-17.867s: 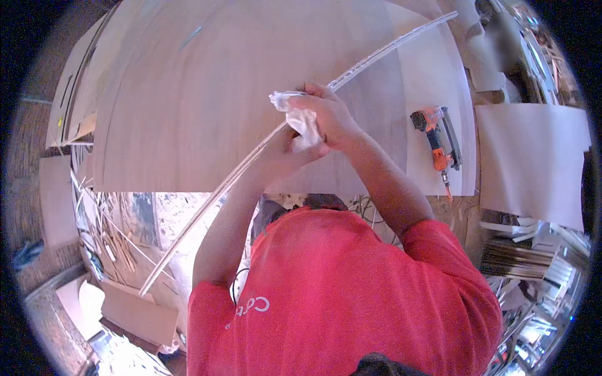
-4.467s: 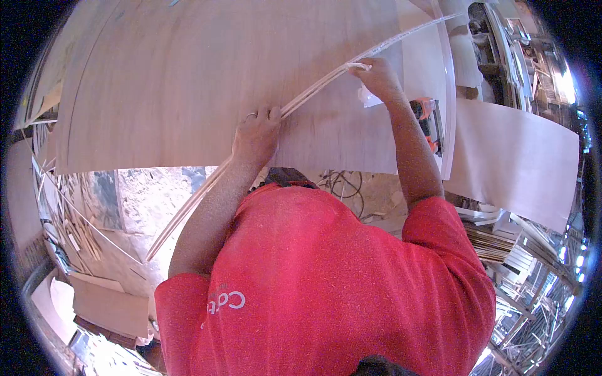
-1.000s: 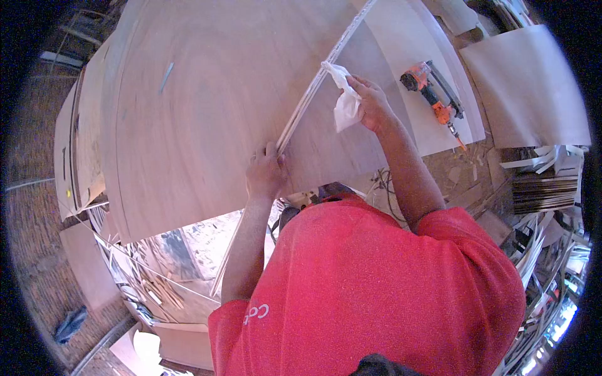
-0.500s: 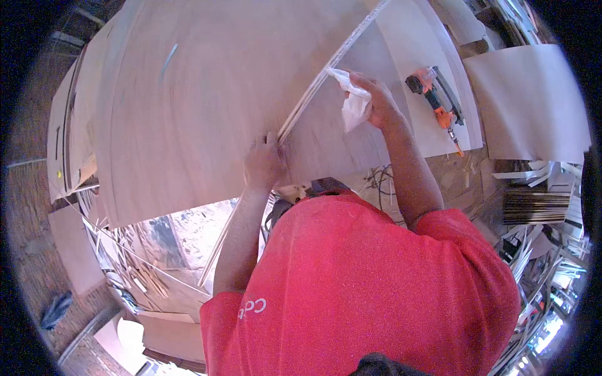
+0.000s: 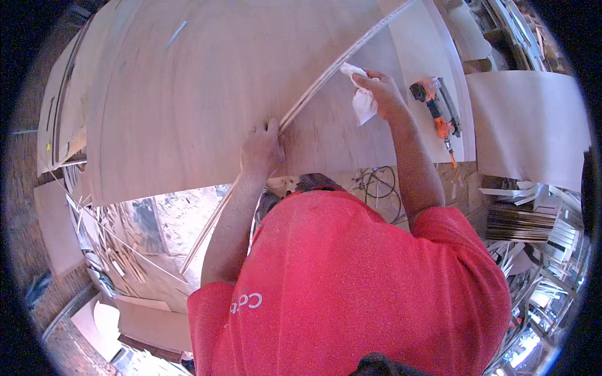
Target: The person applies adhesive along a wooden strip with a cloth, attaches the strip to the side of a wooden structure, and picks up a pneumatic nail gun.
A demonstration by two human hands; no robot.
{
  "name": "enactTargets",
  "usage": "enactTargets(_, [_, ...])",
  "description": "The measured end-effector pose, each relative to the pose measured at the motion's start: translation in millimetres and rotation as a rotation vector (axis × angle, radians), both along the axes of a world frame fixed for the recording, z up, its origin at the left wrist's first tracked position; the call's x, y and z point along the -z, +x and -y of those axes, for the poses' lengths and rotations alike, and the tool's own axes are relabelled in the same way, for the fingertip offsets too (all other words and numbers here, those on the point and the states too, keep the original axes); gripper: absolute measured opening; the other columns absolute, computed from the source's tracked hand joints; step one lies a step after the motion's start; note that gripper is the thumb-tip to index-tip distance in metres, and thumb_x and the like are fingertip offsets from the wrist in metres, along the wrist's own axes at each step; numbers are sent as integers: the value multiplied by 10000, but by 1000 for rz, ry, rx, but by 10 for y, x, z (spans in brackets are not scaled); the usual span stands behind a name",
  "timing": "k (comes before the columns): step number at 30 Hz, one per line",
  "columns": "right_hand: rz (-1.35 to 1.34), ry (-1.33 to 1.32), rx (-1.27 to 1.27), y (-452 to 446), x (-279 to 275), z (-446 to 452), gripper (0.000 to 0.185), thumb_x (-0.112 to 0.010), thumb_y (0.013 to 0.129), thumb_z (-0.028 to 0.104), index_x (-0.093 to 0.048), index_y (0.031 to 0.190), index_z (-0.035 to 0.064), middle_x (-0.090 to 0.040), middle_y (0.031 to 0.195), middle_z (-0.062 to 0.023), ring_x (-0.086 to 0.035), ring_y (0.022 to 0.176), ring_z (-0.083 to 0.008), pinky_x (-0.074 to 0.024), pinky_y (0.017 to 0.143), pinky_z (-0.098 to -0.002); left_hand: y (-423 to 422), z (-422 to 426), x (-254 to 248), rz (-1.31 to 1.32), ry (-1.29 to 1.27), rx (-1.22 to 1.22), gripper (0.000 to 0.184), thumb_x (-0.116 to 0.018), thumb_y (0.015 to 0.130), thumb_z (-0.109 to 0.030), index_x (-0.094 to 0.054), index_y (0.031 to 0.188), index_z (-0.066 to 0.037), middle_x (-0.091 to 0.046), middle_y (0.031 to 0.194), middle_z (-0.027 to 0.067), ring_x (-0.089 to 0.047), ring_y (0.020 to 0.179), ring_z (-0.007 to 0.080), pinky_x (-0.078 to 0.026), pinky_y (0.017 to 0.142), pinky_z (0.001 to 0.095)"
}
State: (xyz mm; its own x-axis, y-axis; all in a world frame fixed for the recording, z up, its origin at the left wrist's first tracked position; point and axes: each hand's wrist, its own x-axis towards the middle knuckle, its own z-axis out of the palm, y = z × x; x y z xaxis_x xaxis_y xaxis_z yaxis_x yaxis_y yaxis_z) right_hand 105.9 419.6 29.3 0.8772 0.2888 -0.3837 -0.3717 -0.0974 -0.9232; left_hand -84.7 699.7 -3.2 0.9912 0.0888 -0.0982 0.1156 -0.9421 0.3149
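Observation:
A long, thin wooden strip (image 5: 313, 91) crosses the large wooden sheet (image 5: 207, 106) at a slant, its lower end running out past the sheet's near edge. My left hand (image 5: 262, 149) is closed around the strip near that edge. In my right hand (image 5: 385, 95) is a crumpled white plastic bag (image 5: 364, 106), pinched between thumb and fingers. The bag's narrow tip meets the strip's pale, streaked edge, farther out than my left hand. What comes from the tip, if anything, is too small to make out.
An orange and black nail gun (image 5: 436, 106) lies on the sheet to the right, with a hose fitting at its end. Another panel (image 5: 527, 125) stands farther right. Stacked dark slats (image 5: 523, 222) and scrap strips lie below it. Coiled hose (image 5: 379, 188) is under the near edge.
The view has shifted a little. The strip has turned slightly, its far end leaning more to the right. My right hand with the bag has moved a little right, toward the nail gun.

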Motion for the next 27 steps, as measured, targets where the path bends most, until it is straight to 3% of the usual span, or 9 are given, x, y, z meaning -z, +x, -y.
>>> enactTargets(5, [-6, -4, -18, 22, -132, -28, 550, -843, 860, 294, -660, 1255, -42, -702, 926, -64, -690, 753, -153, -556, 616, -317, -3, -2, -43, -1, 8, 7, 309, -643, 920, -219, -581, 1185, -70, -646, 1115, 212, -679, 988, 432, -592, 788, 535])
enactTargets(11, [60, -320, -142, 276, -139, 6, 518, -839, 865, 293, -677, 1229, -38, -706, 938, -75, -687, 743, -161, -551, 618, -321, -18, -26, 110, 49, 14, 6, 331, -653, 912, -205, -577, 1210, -83, -642, 1124, 187, -670, 1028, 400, -592, 824, 500])
enactTargets(17, [218, -407, -257, 466, -101, 8, 462, -789, 897, 254, -690, 1284, 24, -710, 936, -57, -662, 726, -139, -538, 619, -314, -38, -22, 74, 31, -40, -5, 305, -642, 932, -213, -569, 1199, -84, -635, 1162, 180, -665, 1039, 399, -592, 827, 501])
enactTargets(26, [521, -661, -378, 734, 105, 3, 350, -752, 924, 252, -749, 1203, 40, -733, 902, -51, -643, 720, -133, -528, 641, -327, -26, -44, 188, 104, -18, 12, 291, -648, 925, -209, -572, 1172, -74, -643, 1142, 182, -680, 981, 406, -596, 787, 507])
enactTargets(27, [510, -670, -385, 743, 72, -12, 364, -758, 908, 279, -755, 1188, 46, -749, 914, -78, -659, 753, -156, -537, 686, -345, -23, -49, 177, 132, -3, 33, 301, -650, 922, -207, -574, 1180, -71, -641, 1148, 183, -683, 972, 405, -598, 788, 505])
